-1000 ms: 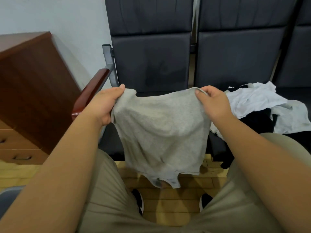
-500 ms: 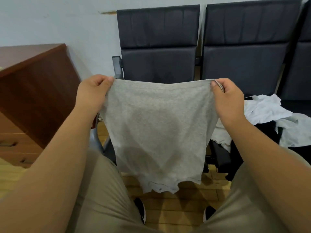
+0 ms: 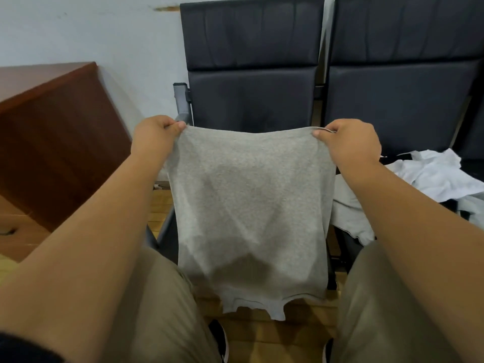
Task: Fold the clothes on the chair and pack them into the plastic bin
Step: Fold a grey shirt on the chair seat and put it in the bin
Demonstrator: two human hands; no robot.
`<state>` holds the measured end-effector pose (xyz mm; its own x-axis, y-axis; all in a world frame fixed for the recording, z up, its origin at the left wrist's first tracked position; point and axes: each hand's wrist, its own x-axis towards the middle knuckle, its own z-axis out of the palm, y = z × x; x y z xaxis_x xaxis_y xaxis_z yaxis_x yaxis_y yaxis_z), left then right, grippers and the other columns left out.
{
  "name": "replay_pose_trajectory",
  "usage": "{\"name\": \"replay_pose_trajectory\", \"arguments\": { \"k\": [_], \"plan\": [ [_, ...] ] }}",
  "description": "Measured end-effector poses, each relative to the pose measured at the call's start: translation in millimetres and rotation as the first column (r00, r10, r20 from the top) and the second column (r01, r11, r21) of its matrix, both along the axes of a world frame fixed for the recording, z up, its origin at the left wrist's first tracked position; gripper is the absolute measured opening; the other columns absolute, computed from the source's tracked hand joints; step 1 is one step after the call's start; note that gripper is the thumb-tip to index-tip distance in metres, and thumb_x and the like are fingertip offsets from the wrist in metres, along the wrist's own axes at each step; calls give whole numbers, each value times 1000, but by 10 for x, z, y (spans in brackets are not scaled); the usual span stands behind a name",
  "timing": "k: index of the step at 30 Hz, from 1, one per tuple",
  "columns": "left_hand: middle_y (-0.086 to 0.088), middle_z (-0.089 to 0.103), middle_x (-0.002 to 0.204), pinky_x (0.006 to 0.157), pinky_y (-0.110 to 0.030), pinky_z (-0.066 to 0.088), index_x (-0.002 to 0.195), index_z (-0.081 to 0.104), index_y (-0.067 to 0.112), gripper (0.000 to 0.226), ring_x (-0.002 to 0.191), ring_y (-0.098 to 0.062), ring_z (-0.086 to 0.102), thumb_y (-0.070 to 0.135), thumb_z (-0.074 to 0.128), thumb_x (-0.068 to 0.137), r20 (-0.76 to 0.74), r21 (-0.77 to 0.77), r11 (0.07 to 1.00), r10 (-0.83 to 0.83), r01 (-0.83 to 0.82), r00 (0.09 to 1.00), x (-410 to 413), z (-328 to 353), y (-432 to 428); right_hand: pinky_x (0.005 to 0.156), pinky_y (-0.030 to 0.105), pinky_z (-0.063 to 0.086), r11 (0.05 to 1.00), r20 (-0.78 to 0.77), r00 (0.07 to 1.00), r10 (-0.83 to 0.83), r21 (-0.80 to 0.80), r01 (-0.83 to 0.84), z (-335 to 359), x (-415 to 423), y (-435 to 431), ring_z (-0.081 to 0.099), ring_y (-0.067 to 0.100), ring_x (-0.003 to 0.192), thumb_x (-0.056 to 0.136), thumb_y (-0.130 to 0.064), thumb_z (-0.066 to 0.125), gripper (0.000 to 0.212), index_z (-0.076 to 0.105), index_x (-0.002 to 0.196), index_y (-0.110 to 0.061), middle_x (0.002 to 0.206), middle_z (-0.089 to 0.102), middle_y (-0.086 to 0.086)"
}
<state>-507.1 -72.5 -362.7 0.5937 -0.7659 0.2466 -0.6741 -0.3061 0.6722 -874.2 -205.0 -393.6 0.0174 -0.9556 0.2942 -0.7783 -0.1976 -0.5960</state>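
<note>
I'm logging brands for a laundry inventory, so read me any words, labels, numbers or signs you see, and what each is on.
No text can be read anywhere.
The grey shirt, held up by the left hand and right hand, shows plain fabric with no print or tag in view.
The white clothes on the seat, the dark chairs and the wooden desk carry no lettering.

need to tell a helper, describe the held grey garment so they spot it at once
Find the dark chairs by the white wall. Before the left one, the left hand and right hand hold up a grey shirt. It alone hangs spread flat; other clothes lie crumpled to its right.
</note>
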Motion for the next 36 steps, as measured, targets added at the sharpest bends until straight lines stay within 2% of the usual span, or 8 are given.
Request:
{"name": "replay_pose_trajectory", "arguments": {
  "k": [5,9,12,16,22,28,33,36],
  "plan": [
    [-5,67,103,91,-43,56,112,73,23,31,93,-28,63,51,63,103,-15,145,988,50,-47,999,130,-396,-356,66,36,56,992,-101,995,27,128,-14,-290,161,-366,67,24,74,99,-53,66,27,71,92,-27,85,69,0],
    [-8,73,96,86,-41,58,96,73,18,32,89,-29,68,50,69,99,3,257,966,6,-6,1000,273,-878,-560,64,34,45,976,-163,982,98,211,-62,-809,209,-631,62,21,79,107,-29,55,19,66,91,-25,93,67,4],
    [-6,73,98,93,-42,56,100,76,17,32,91,-27,67,48,71,98,43,410,911,-56,34,997,291,-1012,-781,75,37,55,952,-230,962,146,298,-73,-998,269,-772,66,29,90,104,-16,54,22,67,87,-23,103,71,8],
    [-9,71,101,99,-49,57,98,76,16,32,98,-32,67,47,72,98,93,504,863,-100,40,991,334,-1148,-1051,90,43,60,955,-154,981,121,289,-72,-1055,357,-916,66,30,100,100,-25,52,24,73,97,-37,110,71,2],
    [-14,70,111,103,-50,53,105,77,9,25,108,-35,65,33,69,102,190,561,828,-146,15,971,507,-1387,-1279,66,27,49,952,-98,991,94,301,-60,-1265,352,-1139,63,16,86,97,-20,55,27,77,102,-34,99,70,-6],
    [-17,67,125,106,-49,51,120,75,9,24,116,-38,61,13,55,105,308,634,773,-259,6,915,440,-1530,-1340,97,36,57,917,-138,979,149,389,-85,-1483,360,-1155,67,24,110,99,-13,59,31,78,120,-26,124,72,1],
    [-11,70,122,99,-42,53,114,77,16,23,112,-31,63,17,57,104,264,604,791,-320,103,910,208,-1403,-1352,102,38,54,899,-187,948,258,405,-165,-1383,486,-1007,65,24,116,101,-21,60,26,76,122,-24,125,70,-2],
    [-10,65,136,108,-42,47,130,71,14,30,125,-30,59,27,57,107,175,748,638,-454,182,874,32,-1306,-1274,100,37,55,800,-152,887,436,518,-304,-1380,578,-865,66,20,113,101,-30,65,20,77,116,-26,121,71,-4]
  ]
}}
